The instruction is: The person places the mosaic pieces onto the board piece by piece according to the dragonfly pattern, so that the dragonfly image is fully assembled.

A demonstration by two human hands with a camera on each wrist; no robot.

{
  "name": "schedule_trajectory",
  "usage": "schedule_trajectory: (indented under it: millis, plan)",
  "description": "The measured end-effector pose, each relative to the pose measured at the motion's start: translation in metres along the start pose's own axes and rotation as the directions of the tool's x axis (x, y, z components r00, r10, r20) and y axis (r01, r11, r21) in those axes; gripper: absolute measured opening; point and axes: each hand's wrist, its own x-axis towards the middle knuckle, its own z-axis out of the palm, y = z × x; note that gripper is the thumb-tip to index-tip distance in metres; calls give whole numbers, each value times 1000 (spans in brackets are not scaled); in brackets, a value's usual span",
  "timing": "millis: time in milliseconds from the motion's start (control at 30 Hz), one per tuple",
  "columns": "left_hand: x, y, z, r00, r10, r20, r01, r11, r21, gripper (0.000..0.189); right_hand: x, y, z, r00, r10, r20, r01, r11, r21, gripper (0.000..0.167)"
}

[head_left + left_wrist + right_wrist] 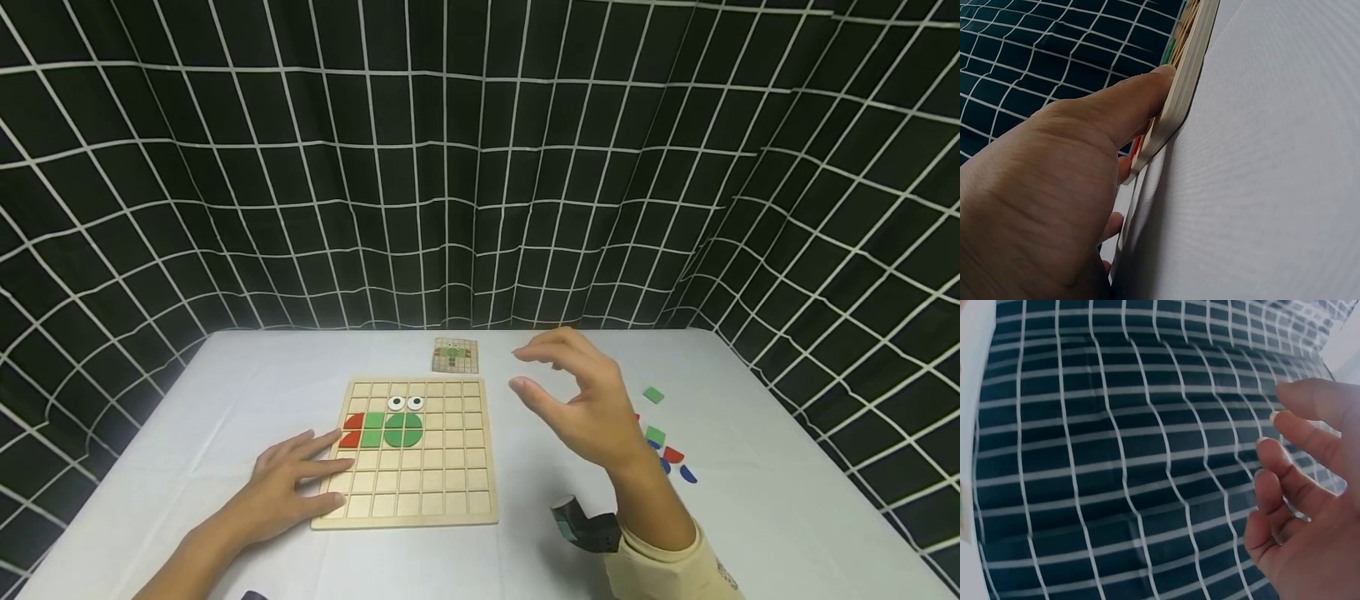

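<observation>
A wooden grid board (446, 481) lies on the white table. On its upper left sit two red pieces (351, 438), green squares (372, 429), a green circle of quarter pieces (403, 430) and, above it, two round eye pieces (406, 403). My left hand (281, 492) rests at the board's left side with fingers spread, fingertips on the rim; the left wrist view shows the thumb (1141, 100) on that edge. Raised over the table right of the board, my right hand (581, 396) holds nothing, its fingers loosely curved and apart from the thumb.
Behind the board lies a small pattern card (454, 355). Loose pieces lie to the right, partly behind my right forearm: green squares (653, 394), a red piece (673, 455) and blue ones (688, 474). A black device (585, 527) sits at my right wrist. A dark gridded curtain (450, 183) encloses the table.
</observation>
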Motion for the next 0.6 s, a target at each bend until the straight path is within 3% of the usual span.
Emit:
schedule_trajectory:
  millis: [300,433,600]
  plan:
    - [0,-1,-1,1000,-16,9,16,1000,1,45,-6,32,-43,986,64,-151,-71,997,-37,30]
    - [0,-2,-1,999,-29,20,29,1000,4,45,-13,46,-62,961,118,-250,-137,989,-63,29]
    - [1,-2,1,999,-34,27,34,999,-2,45,-20,65,-79,911,232,-342,-270,961,-67,25]
